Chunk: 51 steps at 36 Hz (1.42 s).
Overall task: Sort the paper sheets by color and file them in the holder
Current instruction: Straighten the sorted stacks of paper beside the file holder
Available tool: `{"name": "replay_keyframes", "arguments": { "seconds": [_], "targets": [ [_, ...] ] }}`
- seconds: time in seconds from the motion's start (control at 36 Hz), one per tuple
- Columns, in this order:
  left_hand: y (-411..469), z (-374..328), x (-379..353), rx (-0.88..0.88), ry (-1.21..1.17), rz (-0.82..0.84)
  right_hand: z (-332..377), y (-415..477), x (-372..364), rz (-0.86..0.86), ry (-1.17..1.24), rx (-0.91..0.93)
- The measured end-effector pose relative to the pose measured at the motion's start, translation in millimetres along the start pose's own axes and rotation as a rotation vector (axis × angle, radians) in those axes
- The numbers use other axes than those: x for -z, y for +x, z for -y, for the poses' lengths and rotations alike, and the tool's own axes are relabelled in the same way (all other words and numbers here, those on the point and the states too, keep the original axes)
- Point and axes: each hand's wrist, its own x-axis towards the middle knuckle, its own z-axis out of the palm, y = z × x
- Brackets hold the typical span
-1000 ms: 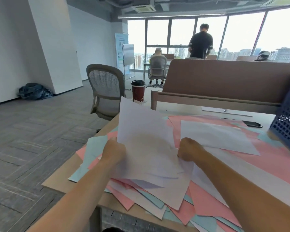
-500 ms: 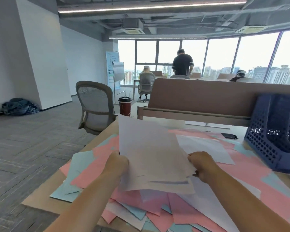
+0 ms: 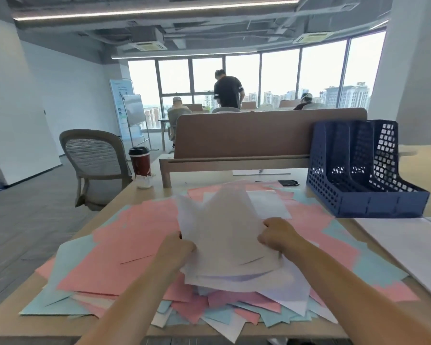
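Note:
A loose bundle of white sheets (image 3: 219,235) is tilted up above the desk. My left hand (image 3: 177,247) grips its left edge and my right hand (image 3: 276,235) grips its right edge. Beneath them lies a spread heap of pink sheets (image 3: 135,235), light blue sheets (image 3: 67,260) and more white ones, all mixed together. The dark blue perforated file holder (image 3: 358,175) stands at the back right of the desk, with several upright slots whose visible parts hold no paper.
A red coffee cup with a black lid (image 3: 139,160) stands at the desk's back left, with a mesh office chair (image 3: 95,160) behind it. A brown desk divider (image 3: 259,135) runs along the back. A black phone (image 3: 288,182) lies near it. White sheets (image 3: 403,245) lie at right.
My view has swung right and up, so the file holder now shows whole. Both hands have squeezed the white bundle narrower and carried it rightward over the heap.

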Motion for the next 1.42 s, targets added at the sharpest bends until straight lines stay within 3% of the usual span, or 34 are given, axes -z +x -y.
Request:
{"name": "replay_keyframes", "arguments": {
  "seconds": [0.17, 0.33, 0.42, 0.58, 0.72, 0.89, 1.25, 1.42],
  "targets": [
    [-7.3, -16.5, -15.2, -0.048, -0.073, -0.025, -33.6, 14.7, 21.9, -0.032, 0.412, -0.115],
    [3.4, -15.5, -35.9, 0.079, -0.320, 0.067, -51.1, 11.7, 35.6, -0.016, 0.543, -0.138],
    [0.7, -22.3, -45.5, 0.115, -0.386, 0.097, -56.8, 13.5, 38.1, 0.001, 0.423, -0.101],
    [8.1, -24.4, -59.2, 0.061, -0.109, 0.067, -57.3, 18.8, 33.9, -0.070, -0.062, 0.062],
    [1.8, -30.4, -59.8, -0.058, -0.046, 0.074, -62.4, 36.3, 28.2, -0.059, -0.370, 0.011],
    [11.3, -26.9, -53.7, -0.023, -0.009, 0.045, -59.2, 44.4, 25.6, -0.070, -0.617, -0.062],
    [7.2, -24.0, -51.4, -0.019, -0.026, 0.071, -43.7, 41.5, 25.9, 0.022, -0.640, -0.109],
    [0.9, -24.0, -44.8, -0.012, -0.115, 0.069, -49.5, 34.9, 36.1, -0.092, -0.322, -0.025]
  ]
}}
